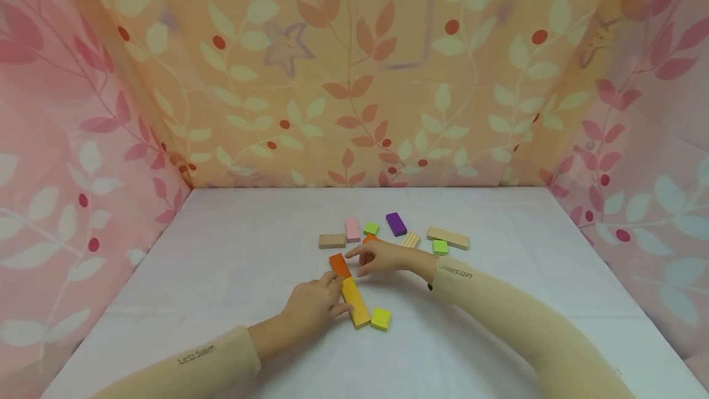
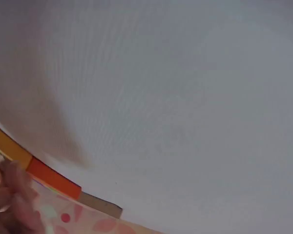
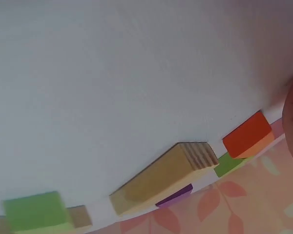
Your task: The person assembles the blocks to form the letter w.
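In the head view my left hand (image 1: pixel 314 305) is at the long yellow block (image 1: pixel 356 303), fingers by its upper left edge and thumb over its right side. An orange block (image 1: pixel 340 265) meets the yellow one end to end, slanting up and left. My right hand (image 1: pixel 382 257) hovers to the right of the orange block, index finger and thumb apart with nothing seen between them. Another orange block (image 3: pixel 249 135) lies beyond the right hand, partly hidden by it in the head view. The blurred left fingers (image 2: pixel 14 202) show at the corner of the left wrist view.
A yellow square block (image 1: pixel 380 319) lies close to the long one's lower end. Farther back are a brown block (image 1: pixel 332 241), a pink one (image 1: pixel 352 229), a purple one (image 1: pixel 396 224), a striped wood block (image 1: pixel 411 240), a long wood block (image 1: pixel 447 237) and green squares (image 1: pixel 440 247).
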`<state>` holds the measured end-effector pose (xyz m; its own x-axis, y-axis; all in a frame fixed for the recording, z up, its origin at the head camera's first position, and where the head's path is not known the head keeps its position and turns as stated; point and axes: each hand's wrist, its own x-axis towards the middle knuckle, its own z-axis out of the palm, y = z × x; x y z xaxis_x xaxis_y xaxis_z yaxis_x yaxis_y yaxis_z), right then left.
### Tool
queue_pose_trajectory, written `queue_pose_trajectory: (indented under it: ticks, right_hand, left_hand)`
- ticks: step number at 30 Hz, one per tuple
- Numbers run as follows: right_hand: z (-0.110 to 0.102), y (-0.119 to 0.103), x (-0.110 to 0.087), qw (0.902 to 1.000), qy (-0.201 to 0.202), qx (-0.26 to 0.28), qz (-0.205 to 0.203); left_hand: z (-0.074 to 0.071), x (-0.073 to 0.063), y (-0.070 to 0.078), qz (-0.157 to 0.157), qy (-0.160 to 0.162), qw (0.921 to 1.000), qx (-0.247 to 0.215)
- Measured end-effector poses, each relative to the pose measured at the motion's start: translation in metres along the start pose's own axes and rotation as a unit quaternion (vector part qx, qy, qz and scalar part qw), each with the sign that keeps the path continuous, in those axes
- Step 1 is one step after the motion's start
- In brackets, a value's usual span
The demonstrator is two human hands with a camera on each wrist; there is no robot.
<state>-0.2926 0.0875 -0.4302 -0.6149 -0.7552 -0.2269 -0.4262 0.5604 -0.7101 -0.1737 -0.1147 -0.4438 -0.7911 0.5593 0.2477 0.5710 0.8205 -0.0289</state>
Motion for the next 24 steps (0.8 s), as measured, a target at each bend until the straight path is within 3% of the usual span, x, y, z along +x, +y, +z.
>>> queue_pose_trajectory:
  ticks: [2, 4, 7, 13, 17, 24]
  right_hand:
    - [0.000, 0.002, -0.011, 0.9999, -0.003, 0.006, -0.008]
    - [0.001, 0.004, -0.023, 0.9998, -0.012, 0.008, -0.014]
    - [0.006, 0.005, -0.039, 0.9993, -0.036, 0.009, -0.008]
    - [0.021, 0.001, -0.059, 0.9967, -0.067, -0.038, -0.026]
    - [0.027, -0.003, -0.069, 0.9957, -0.050, -0.071, -0.034]
    - [0.035, -0.005, -0.083, 0.9960, -0.010, -0.088, -0.007]
  left_hand:
    - [0.000, 0.005, -0.001, -0.071, -0.055, 0.9958, -0.016]
    - [0.001, 0.012, -0.003, -0.128, -0.101, 0.9861, -0.035]
    - [0.002, 0.021, -0.006, -0.166, -0.130, 0.9762, -0.050]
    - [0.003, 0.030, -0.010, -0.172, -0.161, 0.9702, -0.055]
    - [0.002, 0.031, -0.011, -0.167, -0.171, 0.9694, -0.054]
    - [0.000, 0.032, -0.010, -0.167, -0.167, 0.9689, -0.074]
